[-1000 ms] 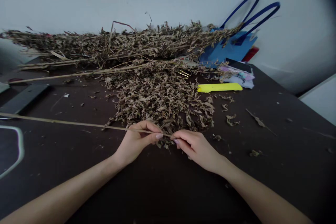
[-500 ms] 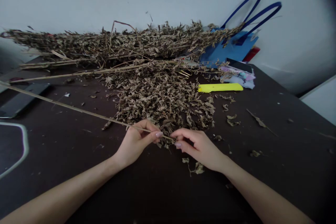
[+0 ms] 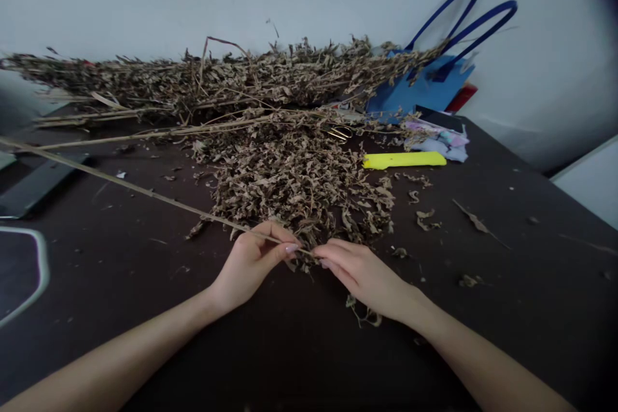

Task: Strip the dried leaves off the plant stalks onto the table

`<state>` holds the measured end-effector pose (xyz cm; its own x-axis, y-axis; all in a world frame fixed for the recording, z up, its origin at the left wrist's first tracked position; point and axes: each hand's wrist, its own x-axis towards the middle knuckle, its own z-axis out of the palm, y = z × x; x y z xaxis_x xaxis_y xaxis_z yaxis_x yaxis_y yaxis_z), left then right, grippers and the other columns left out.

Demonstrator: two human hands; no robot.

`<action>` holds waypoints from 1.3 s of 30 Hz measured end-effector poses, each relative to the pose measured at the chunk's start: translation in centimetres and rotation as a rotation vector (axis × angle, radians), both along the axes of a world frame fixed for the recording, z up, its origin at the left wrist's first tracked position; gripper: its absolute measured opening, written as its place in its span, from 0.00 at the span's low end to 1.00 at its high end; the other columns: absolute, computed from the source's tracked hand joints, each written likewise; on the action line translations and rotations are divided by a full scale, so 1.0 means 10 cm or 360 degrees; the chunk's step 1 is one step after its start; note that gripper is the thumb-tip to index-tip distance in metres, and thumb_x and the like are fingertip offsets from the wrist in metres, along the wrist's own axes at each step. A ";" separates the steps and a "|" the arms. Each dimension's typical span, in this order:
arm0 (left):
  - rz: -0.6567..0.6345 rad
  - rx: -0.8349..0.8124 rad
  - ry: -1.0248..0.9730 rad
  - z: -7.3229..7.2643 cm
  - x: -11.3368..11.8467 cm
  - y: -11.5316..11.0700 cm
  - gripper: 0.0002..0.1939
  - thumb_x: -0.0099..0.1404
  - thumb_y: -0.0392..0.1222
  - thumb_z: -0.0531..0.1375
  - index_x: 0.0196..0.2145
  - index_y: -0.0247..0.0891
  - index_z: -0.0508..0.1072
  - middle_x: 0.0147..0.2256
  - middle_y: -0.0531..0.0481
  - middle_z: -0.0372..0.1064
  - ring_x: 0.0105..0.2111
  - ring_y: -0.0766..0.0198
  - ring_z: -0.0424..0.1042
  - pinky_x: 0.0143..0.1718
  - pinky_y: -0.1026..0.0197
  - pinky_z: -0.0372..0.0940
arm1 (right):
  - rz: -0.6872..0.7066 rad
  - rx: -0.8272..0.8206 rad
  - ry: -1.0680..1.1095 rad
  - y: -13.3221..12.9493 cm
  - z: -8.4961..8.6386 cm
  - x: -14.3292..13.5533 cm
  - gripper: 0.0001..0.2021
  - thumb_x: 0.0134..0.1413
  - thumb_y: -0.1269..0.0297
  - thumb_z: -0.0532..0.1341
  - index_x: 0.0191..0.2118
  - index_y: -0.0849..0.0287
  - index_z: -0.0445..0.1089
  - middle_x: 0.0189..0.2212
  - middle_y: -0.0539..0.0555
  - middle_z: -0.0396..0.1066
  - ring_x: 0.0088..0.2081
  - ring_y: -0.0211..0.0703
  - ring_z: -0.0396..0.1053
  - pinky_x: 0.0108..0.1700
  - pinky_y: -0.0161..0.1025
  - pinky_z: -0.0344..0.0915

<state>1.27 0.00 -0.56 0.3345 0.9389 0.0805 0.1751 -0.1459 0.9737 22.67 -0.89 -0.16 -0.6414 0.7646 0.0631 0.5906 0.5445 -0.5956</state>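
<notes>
A long thin dried stalk (image 3: 159,197) slants from the left edge down to the middle. My left hand (image 3: 258,261) pinches it close to its lower end, thumb and fingers pressed together. Just to the right, my right hand (image 3: 360,270) has its thumb and fingertips closed on the stalk's tip. Right behind both hands lies a heap of crumpled dry leaves (image 3: 290,180) on the dark table (image 3: 270,354). A small leafy sprig (image 3: 363,317) shows below my right hand, partly covered by it.
Bundled dried plants (image 3: 232,77) line the wall. On the right are a yellow object (image 3: 404,160), a blue bag (image 3: 410,93), gold scissors (image 3: 340,134) and a cloth (image 3: 447,143). A dark flat device (image 3: 38,187) and a pale-rimmed object (image 3: 44,264) are left.
My right hand has moved slightly left and its fingers have closed on the stalk's end. It now covers more of the small sprig. My left hand keeps its pinch.
</notes>
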 end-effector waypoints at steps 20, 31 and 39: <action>-0.0150 0.0184 0.0129 0.05 0.01 -0.06 0.15 0.66 0.37 0.53 0.24 0.35 0.72 0.31 0.46 0.67 0.37 0.62 0.68 0.41 0.60 0.63 | 0.0093 0.0140 -0.0143 -0.04 -0.06 -0.04 0.13 0.58 0.76 0.46 0.43 0.60 0.63 0.32 0.53 0.65 0.32 0.37 0.63 0.35 0.36 0.61; -0.0225 0.0172 0.0095 0.05 0.03 -0.08 0.14 0.66 0.36 0.52 0.25 0.34 0.72 0.32 0.47 0.67 0.36 0.64 0.69 0.41 0.61 0.63 | 0.0132 0.0193 -0.0189 -0.02 -0.05 -0.02 0.11 0.58 0.75 0.47 0.37 0.59 0.64 0.28 0.50 0.60 0.30 0.35 0.58 0.33 0.32 0.56; -0.0249 0.0179 0.0115 0.06 0.01 -0.08 0.14 0.66 0.36 0.52 0.25 0.34 0.72 0.32 0.46 0.67 0.36 0.64 0.68 0.41 0.60 0.63 | -0.0048 0.0280 0.0008 -0.01 -0.04 0.00 0.15 0.61 0.72 0.44 0.39 0.59 0.66 0.29 0.52 0.63 0.29 0.36 0.60 0.31 0.33 0.58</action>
<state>1.36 -0.81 0.00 0.4842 0.8616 0.1523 0.2105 -0.2837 0.9355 22.63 -1.04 -0.52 -0.6178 0.7604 0.2004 0.6056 0.6226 -0.4956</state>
